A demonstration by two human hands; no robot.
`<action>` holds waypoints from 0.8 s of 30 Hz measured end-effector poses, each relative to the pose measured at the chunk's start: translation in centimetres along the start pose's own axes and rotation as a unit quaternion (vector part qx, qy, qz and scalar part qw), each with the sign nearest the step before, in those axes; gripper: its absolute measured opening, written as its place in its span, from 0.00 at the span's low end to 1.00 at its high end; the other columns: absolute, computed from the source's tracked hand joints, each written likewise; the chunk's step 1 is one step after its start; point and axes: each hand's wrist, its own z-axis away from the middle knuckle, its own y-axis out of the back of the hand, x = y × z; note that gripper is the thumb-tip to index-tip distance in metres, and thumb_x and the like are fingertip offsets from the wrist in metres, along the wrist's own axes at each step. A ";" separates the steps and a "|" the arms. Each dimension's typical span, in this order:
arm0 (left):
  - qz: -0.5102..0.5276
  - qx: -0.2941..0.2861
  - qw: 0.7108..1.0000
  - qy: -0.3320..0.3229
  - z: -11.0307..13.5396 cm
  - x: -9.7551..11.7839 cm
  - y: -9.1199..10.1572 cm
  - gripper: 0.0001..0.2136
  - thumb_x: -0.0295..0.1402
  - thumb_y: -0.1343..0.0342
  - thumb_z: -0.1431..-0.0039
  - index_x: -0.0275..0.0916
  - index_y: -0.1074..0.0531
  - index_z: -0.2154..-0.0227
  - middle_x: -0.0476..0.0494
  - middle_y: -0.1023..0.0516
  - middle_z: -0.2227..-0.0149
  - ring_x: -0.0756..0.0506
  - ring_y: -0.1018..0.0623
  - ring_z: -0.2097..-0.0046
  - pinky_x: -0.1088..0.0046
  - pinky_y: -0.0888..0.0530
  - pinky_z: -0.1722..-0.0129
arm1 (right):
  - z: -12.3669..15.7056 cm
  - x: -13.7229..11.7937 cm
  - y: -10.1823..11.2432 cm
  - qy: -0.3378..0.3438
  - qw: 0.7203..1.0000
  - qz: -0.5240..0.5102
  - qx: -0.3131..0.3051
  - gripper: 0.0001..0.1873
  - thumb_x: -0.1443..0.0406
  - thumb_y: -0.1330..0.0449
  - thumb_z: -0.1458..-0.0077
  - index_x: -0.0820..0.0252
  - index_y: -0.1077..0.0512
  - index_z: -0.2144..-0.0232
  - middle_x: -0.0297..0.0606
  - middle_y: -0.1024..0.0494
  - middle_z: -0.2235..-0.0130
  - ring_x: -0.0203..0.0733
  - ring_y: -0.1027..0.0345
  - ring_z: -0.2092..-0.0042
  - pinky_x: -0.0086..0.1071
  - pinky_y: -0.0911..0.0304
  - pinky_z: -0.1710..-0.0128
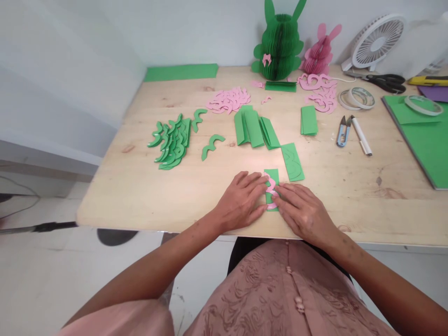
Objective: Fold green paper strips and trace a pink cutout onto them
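Note:
A pink wavy paper cutout point(269, 183) lies on a small green paper rectangle point(274, 176) near the table's front edge. My left hand point(240, 200) rests flat at its left side, fingers stretched out and tips on the papers. From the right, my right hand point(303, 210) touches the same papers with extended fingertips; its thumb is mostly hidden. Just above my right hand lies a green paper piece with a drawn wavy outline point(293, 162). Folded green papers point(254, 127) stand and lean farther back.
Green wavy cutouts point(173, 142) are piled left; pink cutouts point(229, 100) lie behind. Thread snips point(343, 131), a white marker point(361, 135), tape rolls point(357, 98) and black scissors point(385, 81) lie right. A green paper rabbit point(280, 46), a pink one point(318, 53) and a fan point(378, 44) stand behind.

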 end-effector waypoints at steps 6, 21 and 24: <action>0.003 -0.005 1.000 0.004 0.0 0.1 0.0 0.16 0.38 0.51 0.37 0.36 0.34 0.49 0.38 0.31 0.41 0.39 0.35 0.39 0.54 0.42 0.38 | 0.0 -0.1 0.2 -0.004 1.000 -0.005 -0.002 0.14 0.73 0.46 0.41 0.63 0.26 0.54 0.50 0.24 0.49 0.51 0.34 0.43 0.50 0.34 0.46; -0.007 -0.008 1.000 0.000 0.0 0.1 0.1 0.15 0.39 0.52 0.36 0.35 0.32 0.52 0.37 0.32 0.41 0.38 0.36 0.39 0.54 0.42 0.38 | -0.1 -0.1 0.2 0.018 1.000 0.007 -0.006 0.13 0.73 0.45 0.42 0.66 0.25 0.56 0.49 0.23 0.50 0.51 0.34 0.44 0.49 0.36 0.46; -0.006 -0.010 1.000 0.001 0.0 0.1 0.1 0.16 0.39 0.52 0.37 0.35 0.33 0.52 0.37 0.32 0.41 0.38 0.36 0.38 0.54 0.42 0.39 | 0.0 -0.1 0.2 0.014 1.000 0.002 0.000 0.13 0.73 0.46 0.42 0.64 0.25 0.56 0.48 0.23 0.50 0.50 0.34 0.44 0.49 0.35 0.47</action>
